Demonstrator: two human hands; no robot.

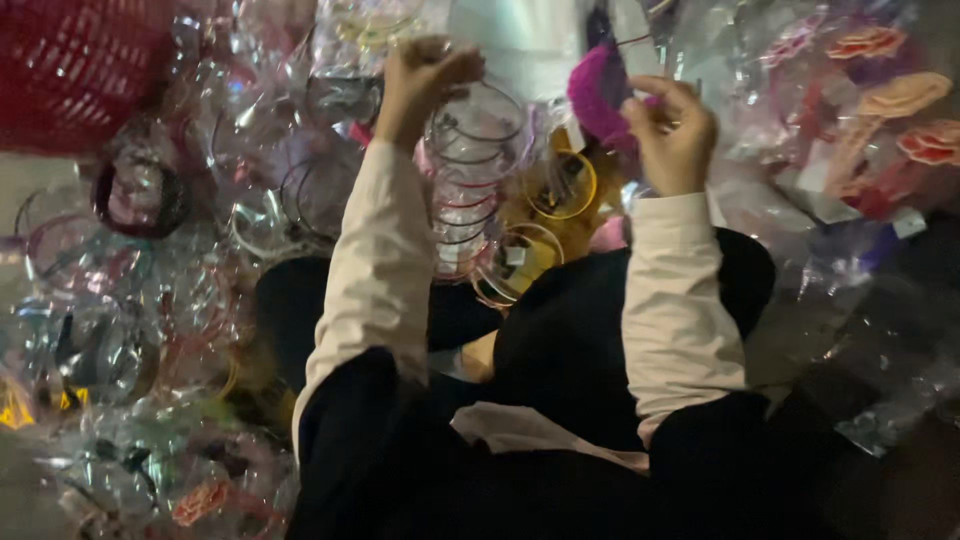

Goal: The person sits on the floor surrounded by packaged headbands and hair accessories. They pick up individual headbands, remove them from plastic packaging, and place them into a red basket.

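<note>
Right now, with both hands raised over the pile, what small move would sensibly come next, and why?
Probably bring the right hand across to steady the bagged stack of hoops. The left hand pinches that stack only at its top, so it hangs loose, while the right holds a thin piece beside the magenta item.

One red basket [80, 70], two hands [425, 85]

red basket [75, 70] cut off at top-left edge, bagged hair hoops [120, 320] blurred, left hand [425, 85] fingertips hidden
</note>
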